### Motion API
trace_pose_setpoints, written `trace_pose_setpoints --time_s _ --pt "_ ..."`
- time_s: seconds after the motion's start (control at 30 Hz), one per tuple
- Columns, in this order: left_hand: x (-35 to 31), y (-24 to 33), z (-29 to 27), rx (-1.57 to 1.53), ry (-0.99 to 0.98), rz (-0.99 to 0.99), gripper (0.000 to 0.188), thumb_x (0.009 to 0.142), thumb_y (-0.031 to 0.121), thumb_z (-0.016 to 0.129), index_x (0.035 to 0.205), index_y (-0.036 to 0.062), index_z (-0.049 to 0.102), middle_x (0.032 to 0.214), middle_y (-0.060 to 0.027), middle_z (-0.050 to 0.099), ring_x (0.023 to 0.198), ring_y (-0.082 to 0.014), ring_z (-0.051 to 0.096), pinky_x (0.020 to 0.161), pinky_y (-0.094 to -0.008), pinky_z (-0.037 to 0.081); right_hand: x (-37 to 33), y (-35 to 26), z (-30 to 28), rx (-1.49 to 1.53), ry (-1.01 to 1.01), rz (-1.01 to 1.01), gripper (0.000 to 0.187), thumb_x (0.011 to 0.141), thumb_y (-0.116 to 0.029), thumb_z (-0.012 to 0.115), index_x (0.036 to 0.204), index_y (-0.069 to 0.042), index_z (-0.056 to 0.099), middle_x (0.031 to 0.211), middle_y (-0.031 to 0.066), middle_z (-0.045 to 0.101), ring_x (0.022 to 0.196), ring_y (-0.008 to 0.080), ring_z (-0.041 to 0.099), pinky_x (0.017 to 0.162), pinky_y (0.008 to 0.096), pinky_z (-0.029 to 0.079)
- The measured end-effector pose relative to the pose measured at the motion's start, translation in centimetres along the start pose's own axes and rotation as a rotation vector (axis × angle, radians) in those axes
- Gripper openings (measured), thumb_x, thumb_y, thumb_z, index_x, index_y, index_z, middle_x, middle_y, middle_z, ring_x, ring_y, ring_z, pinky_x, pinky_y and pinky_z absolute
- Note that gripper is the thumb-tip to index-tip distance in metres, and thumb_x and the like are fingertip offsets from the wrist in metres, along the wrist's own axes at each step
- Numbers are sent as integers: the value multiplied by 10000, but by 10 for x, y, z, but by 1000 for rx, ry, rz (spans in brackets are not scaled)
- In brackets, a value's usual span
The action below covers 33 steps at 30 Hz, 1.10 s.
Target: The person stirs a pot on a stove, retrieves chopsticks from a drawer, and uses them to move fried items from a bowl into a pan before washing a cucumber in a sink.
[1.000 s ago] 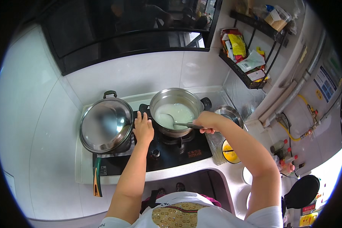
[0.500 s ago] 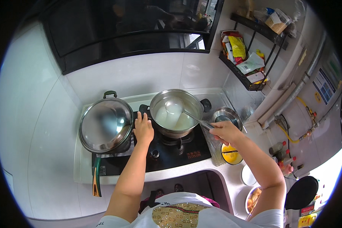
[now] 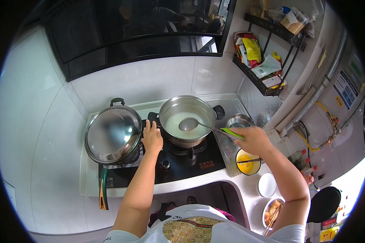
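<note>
My right hand (image 3: pixel 253 141) is closed round the green-and-grey handle of a metal ladle (image 3: pixel 188 124). The ladle's bowl is over or in the cloudy white liquid (image 3: pixel 180 118) of a steel pot (image 3: pixel 187 142); how deep it sits I cannot tell. This pot stands on the right burner of a black gas stove (image 3: pixel 178 170). With fingers stretched out, my left hand (image 3: pixel 152 139) is at the pot's left black handle (image 3: pixel 153 117); whether it touches the handle is unclear. Left of it sits a lidded pan (image 3: pixel 113 133) with a green-and-tan handle.
Right of the stove are a small metal bowl (image 3: pixel 241 120), a bowl of beaten egg with chopsticks (image 3: pixel 247 167), a white dish (image 3: pixel 266 185) and a bowl of brownish food (image 3: pixel 267 210). Above hangs a black rack (image 3: pixel 267 87) with packets. Bottles (image 3: pixel 297 157) stand farther right.
The ladle's bowl, earlier pale and facing up, now looks grey and tilted, with the handle turned in my grip. My right hand has shifted slightly right; my left hand has hardly moved.
</note>
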<state>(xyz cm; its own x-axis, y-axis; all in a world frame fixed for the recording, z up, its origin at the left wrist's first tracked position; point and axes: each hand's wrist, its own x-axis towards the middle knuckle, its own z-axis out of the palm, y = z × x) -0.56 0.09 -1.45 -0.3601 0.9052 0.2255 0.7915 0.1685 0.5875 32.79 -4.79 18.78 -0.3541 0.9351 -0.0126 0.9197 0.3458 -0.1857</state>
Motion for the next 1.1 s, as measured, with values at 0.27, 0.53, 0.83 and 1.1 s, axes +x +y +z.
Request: trace_pose_setpoints --time_s 0.27,0.53,0.83,1.1 --pt "-1 4 1 -6 10 18 436 938 240 409 1352 105 380 1485 -91 190 1304 -338 293 940 -619 328 36 -24 12 -230 -207 -118 402 781 -244 555 1182 -239 583 1007 83 640 955 279 606 808 417 489" --pt "-1 0 5 1 53 43 439 932 246 410 1343 91 387 1480 -100 198 1288 -348 313 928 -617 334 62 -58 51 -211 -201 -79 391 775 -147 541 1161 -189 578 937 121 648 876 296 639 742 409 517" --pt "-2 -1 6 6 64 60 442 929 245 413 1345 96 388 1479 -98 205 1286 -339 314 934 -586 344 76 -64 92 -323 -91 11 349 828 -104 532 1177 -93 539 950 119 644 841 269 662 690 370 543" --pt "-2 -2 3 20 43 43 445 937 249 403 1355 97 373 1485 -97 189 1293 -338 306 934 -597 338 59 -75 21 -429 -258 -29 183 777 -86 583 933 -81 680 957 94 667 889 262 657 723 366 537"
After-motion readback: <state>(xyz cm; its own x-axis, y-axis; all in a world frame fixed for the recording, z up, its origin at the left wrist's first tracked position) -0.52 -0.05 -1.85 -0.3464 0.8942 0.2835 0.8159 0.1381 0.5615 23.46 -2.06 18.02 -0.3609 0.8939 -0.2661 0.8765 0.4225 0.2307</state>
